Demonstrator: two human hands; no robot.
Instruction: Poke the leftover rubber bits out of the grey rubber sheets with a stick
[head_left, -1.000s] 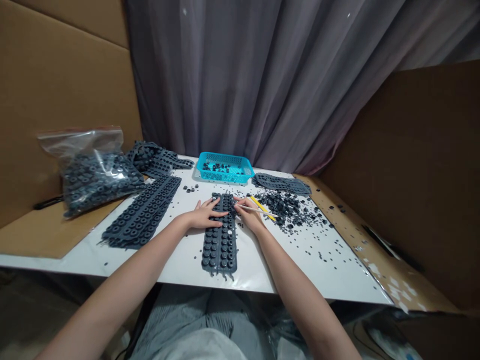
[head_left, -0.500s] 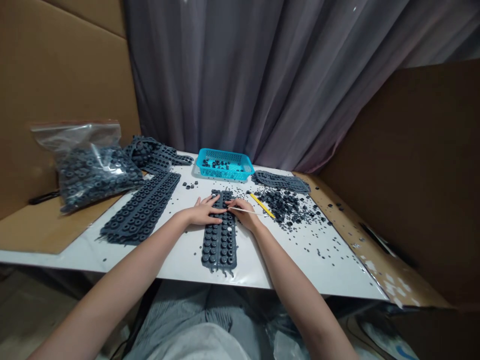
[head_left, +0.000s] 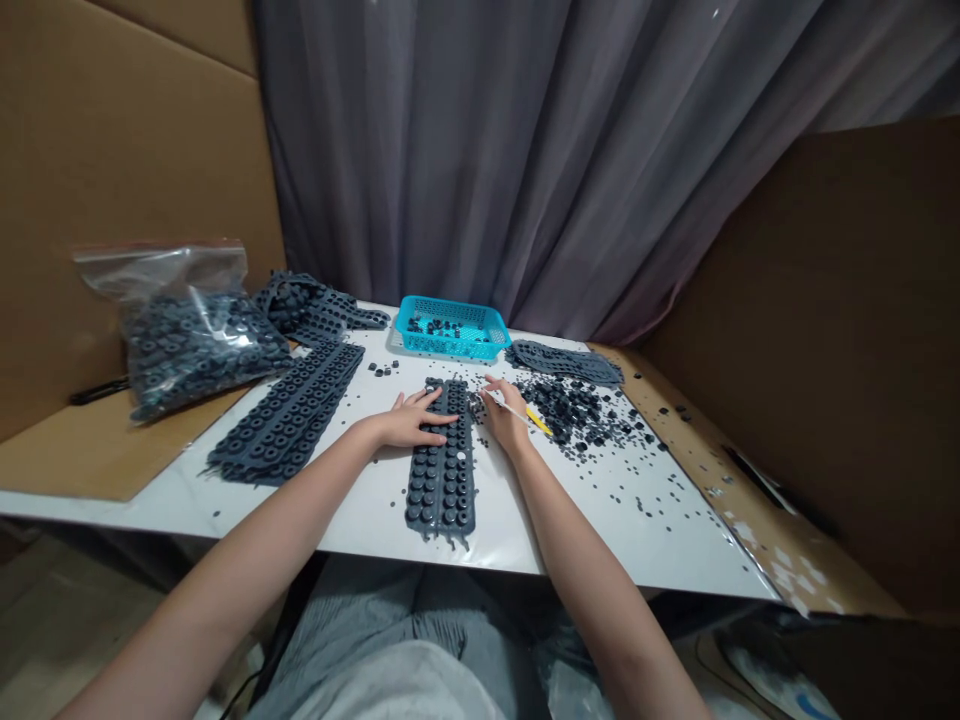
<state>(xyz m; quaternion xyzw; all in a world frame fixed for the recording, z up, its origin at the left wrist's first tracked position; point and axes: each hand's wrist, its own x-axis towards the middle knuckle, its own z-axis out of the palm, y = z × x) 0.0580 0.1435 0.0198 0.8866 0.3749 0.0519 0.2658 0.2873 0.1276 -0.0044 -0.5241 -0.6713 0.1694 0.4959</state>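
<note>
A long dark grey rubber strip (head_left: 442, 470) studded with round buttons lies lengthwise on the white table (head_left: 360, 510) in front of me. My left hand (head_left: 409, 420) rests flat on its far end, fingers spread. My right hand (head_left: 504, 415) sits just right of the strip, fingers closed round a thin pale stick (head_left: 504, 403). A yellow stick (head_left: 537, 419) lies partly hidden behind that hand.
A blue basket (head_left: 450, 330) with several small dark pieces stands at the back. Loose dark buttons (head_left: 577, 410) are scattered to the right. More rubber strips (head_left: 289, 412) lie left, beside a clear bag (head_left: 191, 335) of parts. Cardboard walls and a grey curtain enclose the table.
My right hand has drawn off the strip's top to its right side, taking the pale stick with it. My left hand has stayed on the strip.
</note>
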